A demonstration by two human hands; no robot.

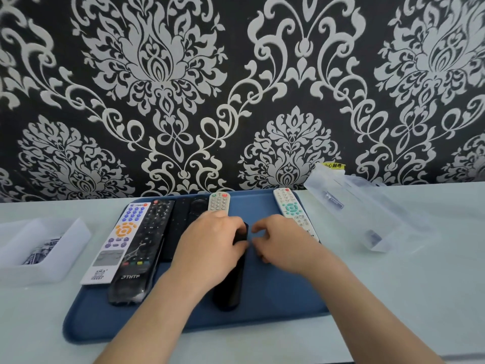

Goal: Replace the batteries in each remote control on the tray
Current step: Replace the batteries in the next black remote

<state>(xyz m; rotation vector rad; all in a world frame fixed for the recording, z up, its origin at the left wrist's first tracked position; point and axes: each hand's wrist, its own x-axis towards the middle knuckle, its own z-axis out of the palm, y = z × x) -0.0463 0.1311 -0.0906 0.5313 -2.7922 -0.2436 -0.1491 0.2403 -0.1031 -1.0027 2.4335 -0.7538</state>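
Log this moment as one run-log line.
step: black remote on tray | left hand: grips remote's far end | right hand: curled beside it, grip unclear

Pale table (pixel 406 298): blue tray (pixel 275 298) between white bin (pixel 76 240) and clear box (pixel 367 214)

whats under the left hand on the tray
A black remote lies on the blue tray, gripped near its top by the left hand. The hand covers its middle, so any battery cover is hidden.
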